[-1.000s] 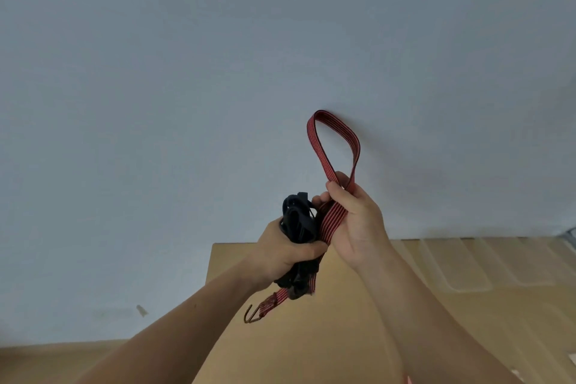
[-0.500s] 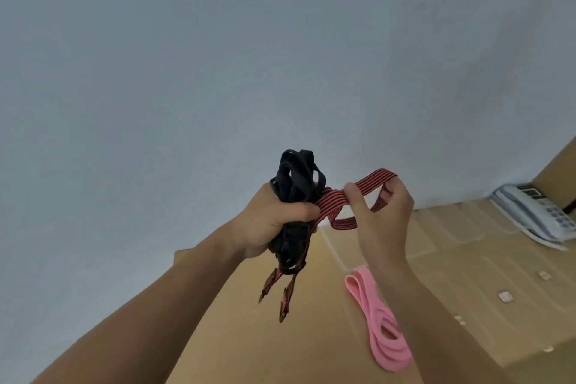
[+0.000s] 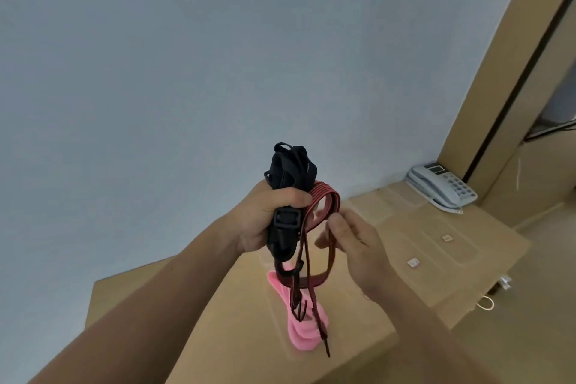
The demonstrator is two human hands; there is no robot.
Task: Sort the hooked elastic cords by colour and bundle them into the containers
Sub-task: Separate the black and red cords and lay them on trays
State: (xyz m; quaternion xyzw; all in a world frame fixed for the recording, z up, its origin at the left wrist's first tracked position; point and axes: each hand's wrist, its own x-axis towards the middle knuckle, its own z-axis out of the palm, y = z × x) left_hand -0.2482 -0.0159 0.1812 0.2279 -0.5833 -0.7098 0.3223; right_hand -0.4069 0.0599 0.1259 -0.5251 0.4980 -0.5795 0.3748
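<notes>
Your left hand (image 3: 265, 221) is clamped round a bundle of black cords (image 3: 288, 171) held upright in the air, their loops sticking out above the fist and a black buckle showing below your fingers. A red cord (image 3: 324, 196) is draped over that same fist, its strands and hooks dangling down. Your right hand (image 3: 352, 240) pinches one red strand between thumb and forefinger, just beside the bundle — a narrow grip, the other fingers loosely curled.

By the look of it you are at the sorting step: parting red from black. The next move calls for drawing the red strand clear without its hooks snagging on the black loops — keep the left fist tight and pull slowly.

Below, a pink cord (image 3: 299, 330) lies coiled in what looks like a clear tray near the front edge of the bench (image 3: 193, 321). A phone (image 3: 442, 187) sits at the far right corner.
</notes>
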